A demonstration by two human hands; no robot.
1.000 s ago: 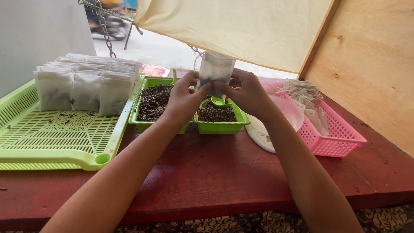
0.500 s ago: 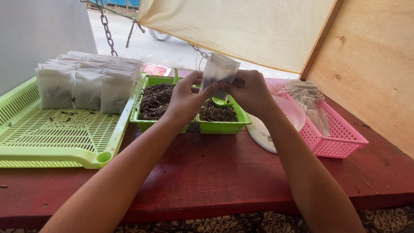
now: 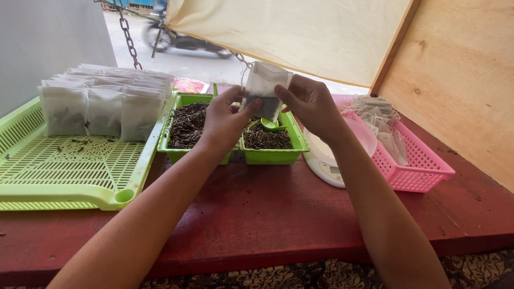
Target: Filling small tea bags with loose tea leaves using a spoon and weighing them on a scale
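- On the red table (image 3: 278, 214), the biggest thing is a lime slatted tray (image 3: 64, 171) at the left, its far end packed with rows of filled white pouches (image 3: 101, 104) standing upright.
- At the right edge sits a pink basket (image 3: 423, 166), holding a heap of flat empty pouches (image 3: 377, 112) at its far end.
- Just beside the basket, nearer the middle, lies a white scale (image 3: 324, 160) with a pink dish (image 3: 364, 136) on it, partly hidden by the right forearm.
- Between tray and scale stand two green tubs (image 3: 267, 156) side by side, both filled with dark loose leaf; a small green scoop (image 3: 269, 125) rests in the right one.
- Above the tubs, the left hand (image 3: 222, 120) pinches the left edge of one pouch (image 3: 265, 91), thumb in front, fingers behind.
- The right hand (image 3: 313, 107) grips the pouch's right edge the same way, thumb pressed on its face.
- That pouch is held upright in the air over the right tub, touching nothing but the two hands; a dark fill shows through its lower half.
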